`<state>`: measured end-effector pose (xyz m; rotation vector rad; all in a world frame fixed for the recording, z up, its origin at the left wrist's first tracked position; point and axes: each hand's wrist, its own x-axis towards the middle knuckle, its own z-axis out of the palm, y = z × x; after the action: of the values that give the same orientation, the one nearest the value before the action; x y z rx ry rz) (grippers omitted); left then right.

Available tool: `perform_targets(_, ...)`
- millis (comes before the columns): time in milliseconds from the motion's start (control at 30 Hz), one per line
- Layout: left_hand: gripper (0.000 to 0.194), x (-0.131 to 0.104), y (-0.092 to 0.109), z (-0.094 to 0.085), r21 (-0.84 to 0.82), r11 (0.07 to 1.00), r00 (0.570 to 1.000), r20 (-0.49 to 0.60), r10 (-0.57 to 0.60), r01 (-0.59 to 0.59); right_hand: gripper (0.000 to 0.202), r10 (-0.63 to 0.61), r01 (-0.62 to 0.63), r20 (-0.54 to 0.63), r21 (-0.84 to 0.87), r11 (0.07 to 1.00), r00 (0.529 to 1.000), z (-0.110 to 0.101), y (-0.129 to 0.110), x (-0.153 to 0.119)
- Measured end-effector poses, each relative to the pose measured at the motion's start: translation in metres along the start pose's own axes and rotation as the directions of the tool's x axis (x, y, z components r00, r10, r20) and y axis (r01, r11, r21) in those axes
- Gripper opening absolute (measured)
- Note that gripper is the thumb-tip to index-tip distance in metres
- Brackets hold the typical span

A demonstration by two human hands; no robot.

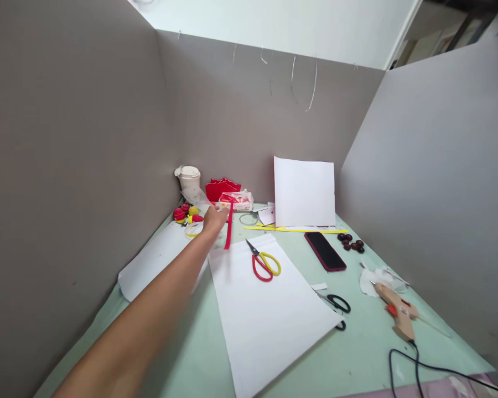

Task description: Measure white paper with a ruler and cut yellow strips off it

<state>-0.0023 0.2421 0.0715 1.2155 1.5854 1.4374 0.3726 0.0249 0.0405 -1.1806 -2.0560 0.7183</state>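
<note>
At the far left of the table [182, 354], left hand [214, 218] pinches a red strip [229, 229]: narrow, flat, bright red, hanging down from the fingertips, upper end curling over by the hand, lower end reaching the top edge of the white sheet [265, 309]. Fingers closed on the strip's top end. Arm stretched out full length from lower left, forearm bare, hand blurred. Right hand not in view. Just behind the grip: clear packet [237, 200] with red contents, red cutouts [222, 189], white cup [189, 178]. Left of the grip: small red and yellow balls [185, 214]. Right of the grip, on the sheet: red-yellow scissors [264, 262]. Further right: phone [325, 251], dark beads [351, 242], black scissors [335, 303], glue gun [398, 312]. Upright white card [304, 190] leans on the back wall, yellow strip [299, 230] at its foot.
</note>
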Motion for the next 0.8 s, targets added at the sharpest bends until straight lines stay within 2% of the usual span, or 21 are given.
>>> perform_targets(67, 0.031, -0.011, -0.005, -0.015, 0.039, 0.999, 0.999, 0.008, -0.037, 0.037, 0.021, 0.017, -0.017, 0.019, -0.018, 1.0, 1.0, 0.001, -0.016, 0.009)
perform_targets(100, 0.031, -0.021, -0.009, -0.026, 0.044, 0.998, 0.999, 0.021, -0.05, 0.049, 0.031, 0.019, -0.018, 0.029, -0.022, 1.0, 0.999, 0.005, -0.024, 0.013)
perform_targets(167, 0.035, -0.046, -0.02, -0.05, 0.033, 0.996, 0.995, 0.045, -0.09, 0.089, 0.03, 0.022, -0.02, 0.048, -0.029, 0.999, 0.999, 0.023, -0.043, 0.016)
perform_targets(233, 0.039, -0.075, -0.031, -0.074, 0.01, 0.989, 0.985, 0.083, -0.151, 0.15, 0.021, 0.02, -0.018, 0.062, -0.032, 0.999, 0.998, 0.055, -0.066, 0.012)
perform_targets(267, 0.04, -0.09, -0.036, -0.085, 0.0, 0.981, 0.976, 0.105, -0.192, 0.193, 0.029, 0.008, -0.006, 0.075, -0.028, 1.0, 0.997, 0.075, -0.079, 0.008)
perform_targets(300, 0.042, -0.104, -0.04, -0.094, -0.009, 0.97, 0.963, 0.124, -0.238, 0.241, 0.025, 0.005, -0.003, 0.082, -0.024, 1.0, 0.997, 0.096, -0.091, 0.003)
perform_targets(367, 0.043, -0.128, -0.047, -0.107, -0.036, 0.945, 0.934, 0.168, -0.314, 0.324, 0.017, -0.008, 0.009, 0.104, -0.015, 1.0, 0.995, 0.133, -0.114, -0.006)
perform_targets(433, 0.04, -0.146, -0.053, -0.115, -0.082, 0.915, 0.901, 0.23, -0.368, 0.394, 0.013, -0.001, 0.002, 0.077, -0.015, 1.0, 0.997, 0.153, -0.127, -0.005)
perform_targets(500, 0.036, -0.159, -0.057, -0.119, -0.213, 0.821, 0.828, 0.34, -0.446, 0.53, 0.013, 0.087, -0.115, -0.193, -0.139, 0.984, 0.977, 0.15, -0.124, 0.011)
perform_targets(533, 0.033, -0.165, -0.059, -0.119, -0.271, 0.778, 0.807, 0.374, -0.457, 0.566, 0.016, 0.08, -0.147, -0.249, -0.263, 0.954, 0.965, 0.141, -0.117, 0.023)
perform_targets(567, 0.03, -0.169, -0.061, -0.119, -0.318, 0.737, 0.789, 0.403, -0.464, 0.596, 0.02, 0.083, -0.176, -0.235, -0.41, 0.895, 0.968, 0.128, -0.106, 0.037)
perform_targets(600, 0.028, -0.173, -0.063, -0.119, -0.352, 0.704, 0.776, 0.418, -0.472, 0.617, 0.02, 0.084, -0.179, -0.218, -0.466, 0.866, 0.972, 0.114, -0.092, 0.052)
perform_targets(700, 0.021, -0.181, -0.066, -0.117, -0.395, 0.647, 0.749, 0.467, -0.47, 0.652, 0.024, 0.121, -0.195, -0.164, -0.576, 0.794, 0.979, 0.074, -0.045, 0.092)
perform_targets(800, 0.017, -0.183, -0.068, -0.116, -0.415, 0.617, 0.737, 0.483, -0.473, 0.668, 0.021, 0.189, -0.186, -0.068, -0.667, 0.722, 0.98, 0.054, -0.006, 0.12)
